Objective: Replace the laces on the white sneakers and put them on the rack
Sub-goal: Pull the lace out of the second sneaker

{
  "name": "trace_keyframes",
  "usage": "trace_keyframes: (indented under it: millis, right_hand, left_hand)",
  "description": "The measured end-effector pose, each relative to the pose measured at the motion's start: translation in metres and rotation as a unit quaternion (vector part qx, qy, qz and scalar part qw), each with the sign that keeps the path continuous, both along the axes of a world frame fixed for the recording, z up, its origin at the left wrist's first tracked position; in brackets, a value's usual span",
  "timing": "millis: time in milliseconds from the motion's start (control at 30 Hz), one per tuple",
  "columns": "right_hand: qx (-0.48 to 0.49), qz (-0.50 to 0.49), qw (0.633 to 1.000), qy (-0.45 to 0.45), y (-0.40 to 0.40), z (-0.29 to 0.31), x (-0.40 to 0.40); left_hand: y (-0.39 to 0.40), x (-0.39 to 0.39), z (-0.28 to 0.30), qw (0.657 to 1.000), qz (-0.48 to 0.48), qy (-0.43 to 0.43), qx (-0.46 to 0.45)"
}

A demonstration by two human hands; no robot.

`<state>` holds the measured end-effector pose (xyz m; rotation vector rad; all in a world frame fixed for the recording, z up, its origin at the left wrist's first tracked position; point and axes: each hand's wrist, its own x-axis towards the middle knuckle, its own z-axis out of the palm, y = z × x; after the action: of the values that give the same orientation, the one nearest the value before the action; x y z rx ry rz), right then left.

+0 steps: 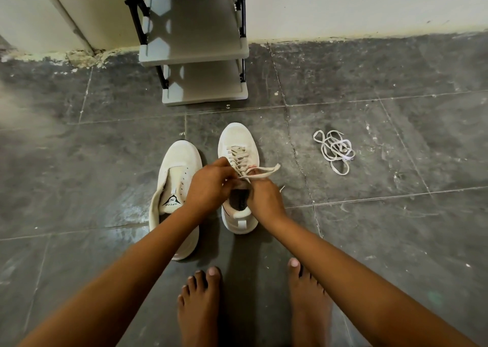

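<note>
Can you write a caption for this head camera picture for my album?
Both hands work the lace on one white sneaker.

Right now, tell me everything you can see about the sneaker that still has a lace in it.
The laced sneaker is off-white, looks like soft fabric or suede, with a thick pale sole and a heel pull tab. It stands upright on the dark floor tiles, toe toward the rack, beside the unlaced sneaker. A cream lace crosses its eyelets, one loose end trailing right. The left hand and right hand both pinch the lace at its collar.
</note>
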<state>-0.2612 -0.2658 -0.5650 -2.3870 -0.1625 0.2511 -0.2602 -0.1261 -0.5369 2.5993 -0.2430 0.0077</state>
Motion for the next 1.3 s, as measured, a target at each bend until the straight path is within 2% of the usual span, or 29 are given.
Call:
trace_keyframes:
  millis: [67,100,133,200,300,400,467,600,700,767,867,967,1000,1067,1133,1300]
  right_hand:
    - [0.014,-0.011,1.000,0.017,-0.002,-0.001,-0.003]
    - [0.007,-0.004,1.000,0.013,-0.002,-0.001,-0.005]
    - [0.009,-0.003,1.000,0.010,-0.001,-0.001,-0.005]
    - [0.020,0.002,1.000,0.003,-0.001,-0.003,-0.001]
    - [-0.029,0.037,0.999,-0.002,-0.005,0.002,0.004]
    - [-0.064,0.062,0.996,-0.016,-0.008,0.003,0.005]
    - [-0.073,0.062,0.995,-0.009,-0.009,0.003,0.004]
    - [-0.054,0.050,0.997,-0.026,-0.011,0.002,0.005]
    - [-0.061,0.049,0.996,-0.033,-0.013,-0.001,0.007]
    - [-0.070,0.048,0.996,-0.031,-0.012,-0.003,0.007]
    - [-0.088,0.052,0.992,-0.071,-0.013,-0.004,0.003]
    - [-0.118,0.097,0.972,-0.178,-0.014,-0.003,0.003]
    - [-0.141,0.109,0.965,-0.193,-0.013,-0.002,0.003]
    - [-0.183,0.105,0.963,-0.168,-0.010,0.001,0.005]
    - [-0.204,0.093,0.965,-0.137,-0.010,0.000,0.007]
    - [-0.227,0.136,0.932,-0.246,-0.012,0.002,0.011]
  left_hand:
    - [-0.016,-0.008,0.015,0.981,-0.012,0.054,-0.188]
    - [-0.030,-0.013,0.024,0.964,-0.030,0.080,-0.253]
    - [-0.043,-0.015,0.031,0.954,-0.037,0.087,-0.285]
    - [-0.052,-0.009,0.039,0.953,0.017,0.058,-0.298]
    - [-0.021,0.016,0.040,0.947,0.154,0.030,-0.280]
    - [0.003,0.024,0.039,0.943,0.226,0.014,-0.245]
    - [0.003,0.020,0.032,0.961,0.198,0.017,-0.191]
    - [-0.002,0.010,0.006,0.996,0.070,0.056,-0.025]
    - [-0.004,0.011,0.002,0.991,-0.012,0.038,0.128]
    - [-0.005,0.014,0.001,0.984,-0.034,0.029,0.174]
    - [-0.005,0.014,0.000,0.987,-0.026,0.029,0.157]
    - [-0.002,0.007,-0.002,0.996,0.053,0.031,0.058]
    - [0.000,0.004,-0.003,0.995,0.095,0.037,0.019]
    - [0.004,0.000,-0.004,0.987,0.145,0.071,-0.024]
    - [0.006,-0.002,-0.006,0.986,0.139,0.093,-0.023]
    - [0.012,0.000,-0.006,0.985,0.114,0.123,-0.031]
